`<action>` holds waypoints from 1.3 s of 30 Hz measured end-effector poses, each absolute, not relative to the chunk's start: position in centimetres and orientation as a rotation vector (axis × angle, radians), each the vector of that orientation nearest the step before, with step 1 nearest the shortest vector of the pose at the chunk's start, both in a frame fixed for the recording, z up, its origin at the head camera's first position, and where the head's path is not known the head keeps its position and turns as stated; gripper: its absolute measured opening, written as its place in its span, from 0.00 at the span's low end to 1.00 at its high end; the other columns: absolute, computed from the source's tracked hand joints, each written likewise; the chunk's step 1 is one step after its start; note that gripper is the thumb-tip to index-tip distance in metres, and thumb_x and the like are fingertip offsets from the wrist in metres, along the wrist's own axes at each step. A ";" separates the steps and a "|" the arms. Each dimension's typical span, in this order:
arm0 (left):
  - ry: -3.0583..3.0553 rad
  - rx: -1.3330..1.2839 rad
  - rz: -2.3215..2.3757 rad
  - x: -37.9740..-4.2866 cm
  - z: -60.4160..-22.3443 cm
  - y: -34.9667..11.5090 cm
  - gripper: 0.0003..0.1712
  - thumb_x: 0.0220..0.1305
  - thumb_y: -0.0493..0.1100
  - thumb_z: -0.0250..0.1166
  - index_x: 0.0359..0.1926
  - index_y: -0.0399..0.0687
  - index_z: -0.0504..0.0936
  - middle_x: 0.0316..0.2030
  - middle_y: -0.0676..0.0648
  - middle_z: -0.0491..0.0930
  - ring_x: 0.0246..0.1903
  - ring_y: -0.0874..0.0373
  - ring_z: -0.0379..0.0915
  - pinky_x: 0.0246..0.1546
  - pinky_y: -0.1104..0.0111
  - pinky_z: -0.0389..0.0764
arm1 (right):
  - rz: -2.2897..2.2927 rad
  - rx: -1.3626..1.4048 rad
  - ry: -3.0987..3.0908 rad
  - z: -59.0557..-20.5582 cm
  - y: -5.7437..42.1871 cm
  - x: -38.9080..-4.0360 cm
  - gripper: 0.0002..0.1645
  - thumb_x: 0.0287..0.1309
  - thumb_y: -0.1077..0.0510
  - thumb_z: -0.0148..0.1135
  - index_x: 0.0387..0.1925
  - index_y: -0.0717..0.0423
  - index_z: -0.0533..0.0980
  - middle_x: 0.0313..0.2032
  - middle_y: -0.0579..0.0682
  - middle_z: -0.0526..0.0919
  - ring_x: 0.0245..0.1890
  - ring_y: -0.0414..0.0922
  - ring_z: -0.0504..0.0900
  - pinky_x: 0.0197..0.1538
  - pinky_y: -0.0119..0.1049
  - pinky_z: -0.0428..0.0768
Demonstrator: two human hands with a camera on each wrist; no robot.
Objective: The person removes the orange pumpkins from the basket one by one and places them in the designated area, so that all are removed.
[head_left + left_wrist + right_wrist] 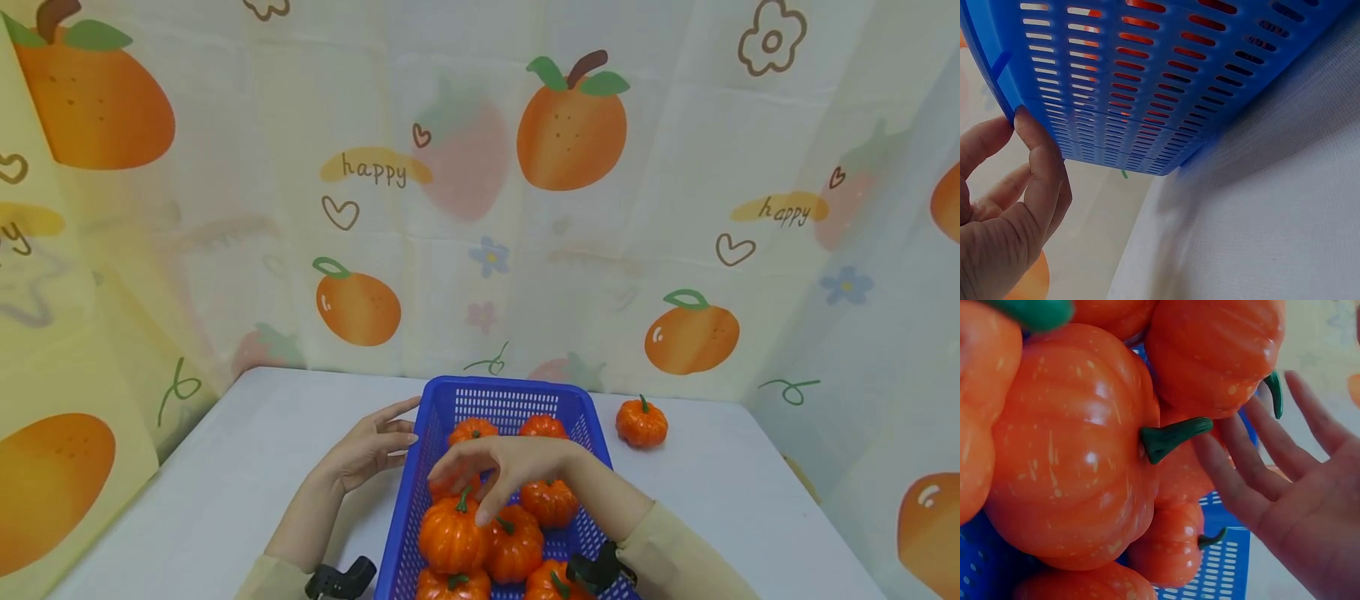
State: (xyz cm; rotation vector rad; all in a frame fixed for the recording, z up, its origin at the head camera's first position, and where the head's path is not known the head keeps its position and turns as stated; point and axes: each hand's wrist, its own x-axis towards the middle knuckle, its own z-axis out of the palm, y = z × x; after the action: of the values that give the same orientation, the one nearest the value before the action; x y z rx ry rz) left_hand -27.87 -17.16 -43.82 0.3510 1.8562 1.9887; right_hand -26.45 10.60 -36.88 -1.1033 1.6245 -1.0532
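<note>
A blue plastic basket [502,382] with slotted walls holds several glossy orange toy pumpkins with green stems. My left hand [371,450] is at the basket's left side, its fingertips touching the rim, as the left wrist view also shows. Over the basket is my right hand [521,462], palm down with fingers loosely bent and nothing held. Its thumb is close to a large pumpkin [450,537] piled on top of others. In the right wrist view the fingers [1250,469] spread beside the pumpkins; whether they touch one I cannot tell.
A single small pumpkin [641,423] sits on the white table [720,492], outside the basket to the right. Behind the table hangs a curtain [465,250] printed with fruit, and it also closes in both sides. Each wrist wears a black camera mount.
</note>
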 end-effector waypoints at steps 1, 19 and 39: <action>1.854 0.359 1.987 -27.9 -43.8 -17.2 0.43 0.67 0.39 0.61 0.78 0.46 0.51 0.42 0.55 0.79 0.43 0.62 0.80 0.50 0.65 0.84 | -1.034 -1.115 1.611 -37.0 10.6 -26.5 0.43 0.58 0.45 0.68 0.70 0.56 0.62 0.70 0.64 0.65 0.64 0.44 0.73 0.62 0.38 0.78; 1.874 0.315 1.986 -27.9 -43.9 -17.1 0.42 0.66 0.39 0.62 0.77 0.48 0.53 0.44 0.53 0.79 0.44 0.61 0.80 0.50 0.65 0.84 | -0.834 -1.085 1.574 -37.4 10.6 -26.4 0.44 0.56 0.64 0.67 0.72 0.50 0.60 0.69 0.47 0.67 0.64 0.32 0.69 0.63 0.36 0.78; 1.869 0.341 1.976 -28.0 -43.8 -17.0 0.43 0.67 0.39 0.62 0.77 0.47 0.52 0.43 0.54 0.79 0.44 0.61 0.79 0.49 0.66 0.84 | -0.828 -1.184 1.641 -37.0 10.8 -26.4 0.42 0.54 0.61 0.70 0.70 0.50 0.65 0.68 0.49 0.69 0.65 0.32 0.68 0.68 0.32 0.70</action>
State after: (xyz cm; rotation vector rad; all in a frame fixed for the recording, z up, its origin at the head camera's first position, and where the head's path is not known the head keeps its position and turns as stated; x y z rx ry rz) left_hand -27.99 -17.04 -43.82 0.3408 1.8687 1.9760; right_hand -26.39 10.83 -37.00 -1.1836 1.6408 -0.8278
